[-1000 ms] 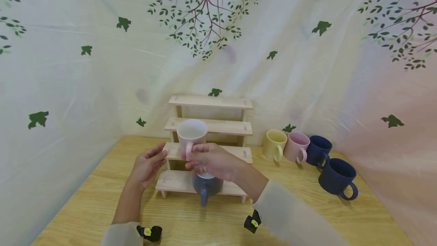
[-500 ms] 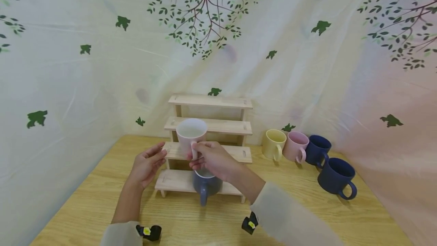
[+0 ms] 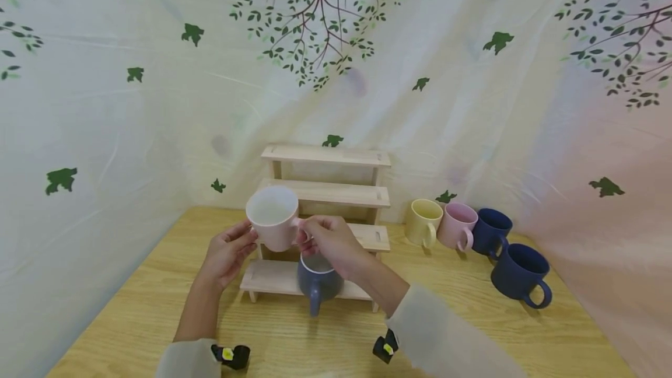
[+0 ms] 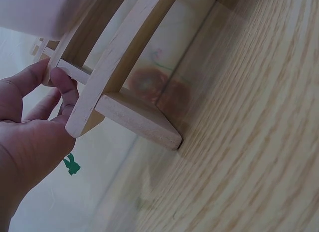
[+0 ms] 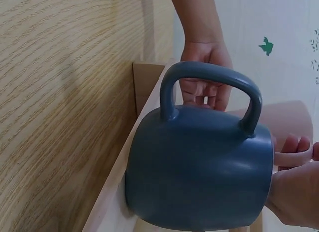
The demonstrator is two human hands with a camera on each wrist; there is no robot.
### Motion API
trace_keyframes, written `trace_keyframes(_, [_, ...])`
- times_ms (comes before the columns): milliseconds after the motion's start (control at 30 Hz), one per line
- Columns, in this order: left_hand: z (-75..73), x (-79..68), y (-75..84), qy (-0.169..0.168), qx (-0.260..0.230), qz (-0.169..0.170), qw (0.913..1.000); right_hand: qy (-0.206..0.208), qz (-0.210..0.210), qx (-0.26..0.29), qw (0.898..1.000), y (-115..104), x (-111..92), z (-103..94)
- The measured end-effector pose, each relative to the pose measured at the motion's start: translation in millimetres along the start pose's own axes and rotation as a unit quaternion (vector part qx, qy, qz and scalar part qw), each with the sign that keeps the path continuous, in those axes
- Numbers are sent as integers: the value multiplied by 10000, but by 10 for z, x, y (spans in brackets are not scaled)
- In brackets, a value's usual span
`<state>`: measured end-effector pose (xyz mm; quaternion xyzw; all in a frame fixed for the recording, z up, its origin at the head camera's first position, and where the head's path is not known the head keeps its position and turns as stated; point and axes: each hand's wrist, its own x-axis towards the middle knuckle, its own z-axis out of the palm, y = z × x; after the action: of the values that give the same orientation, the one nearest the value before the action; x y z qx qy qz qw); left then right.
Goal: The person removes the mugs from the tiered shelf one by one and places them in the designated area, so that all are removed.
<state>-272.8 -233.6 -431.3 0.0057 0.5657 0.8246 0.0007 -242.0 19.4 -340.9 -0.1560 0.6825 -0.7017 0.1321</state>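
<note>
Pale pink mug (image 3: 273,230), white inside, single handle; four-step stand (image 3: 338,193), light wood.

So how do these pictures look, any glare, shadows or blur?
Head view: soft, fairly even light, with faint sheen along creases in the leaf-printed white curtain; left wrist view: dimmer, the pale pink round ceramic mug soft-edged and cropped by the frame; right wrist view: muted highlights on the blue-grey rounded ceramic mug, shading across the light wooden tabletop.

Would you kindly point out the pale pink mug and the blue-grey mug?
Pale pink mug (image 3: 275,234): head view, on its outer wall.
Blue-grey mug (image 5: 199,167): right wrist view, on its outer wall.
</note>
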Motion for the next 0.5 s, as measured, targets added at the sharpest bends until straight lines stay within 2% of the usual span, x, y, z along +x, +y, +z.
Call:
trace_keyframes(133, [-10,2,-4,-74,140,39,9999,-48,0,-48,10000,-45,-43,16])
trace_keyframes(233, [-6,4,-7,-55,74,43,9999,-114,-24,-56,9999,-96,-84,1])
trace_keyframes(500, [6,16,-8,83,-70,-115,9999,11,-304,-13,9995,-252,-161,-150])
